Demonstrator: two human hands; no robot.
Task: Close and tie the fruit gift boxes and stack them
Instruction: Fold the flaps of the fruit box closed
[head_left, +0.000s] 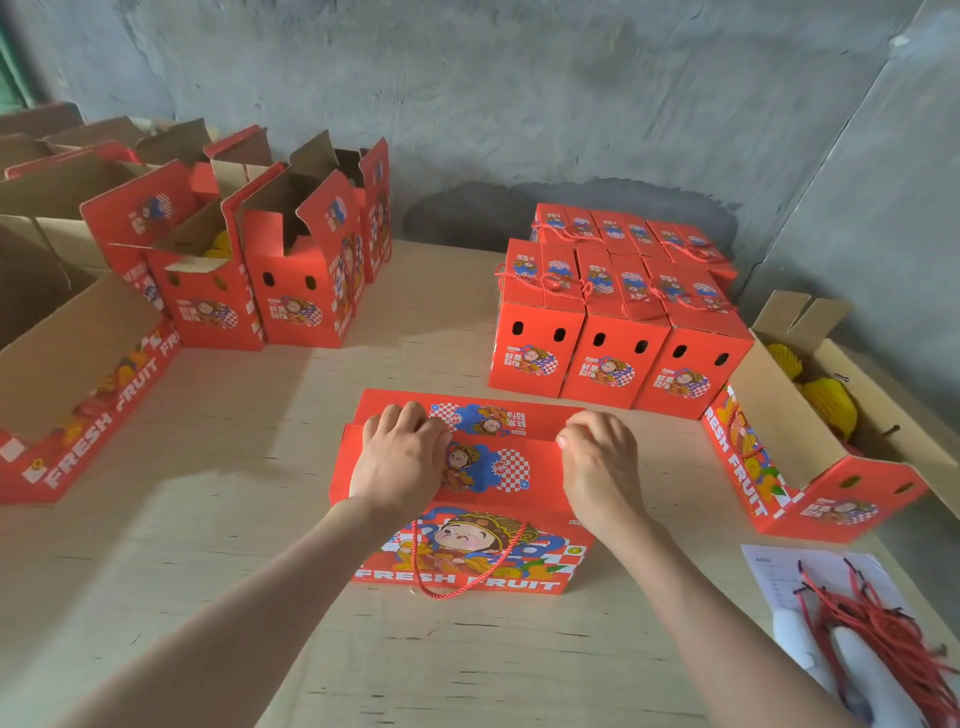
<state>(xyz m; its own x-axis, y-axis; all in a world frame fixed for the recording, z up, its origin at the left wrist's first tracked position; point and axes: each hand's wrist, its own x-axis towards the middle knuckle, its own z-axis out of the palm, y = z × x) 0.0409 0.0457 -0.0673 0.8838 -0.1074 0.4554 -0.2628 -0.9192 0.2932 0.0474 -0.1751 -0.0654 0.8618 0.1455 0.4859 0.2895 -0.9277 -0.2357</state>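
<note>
Left hand (397, 462), right hand (597, 462) — palms down, fingers curled forward

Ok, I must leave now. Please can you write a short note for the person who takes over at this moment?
Hands: left hand and right hand both grip the top flaps of the centre box, pressing them together.
Done: tied boxes stand grouped at back right.
Left: tie the centre box, whose rope handle hangs on its front, and stack it. The open boxes at back left are not yet closed. Spare red cords lie at near right.
</note>
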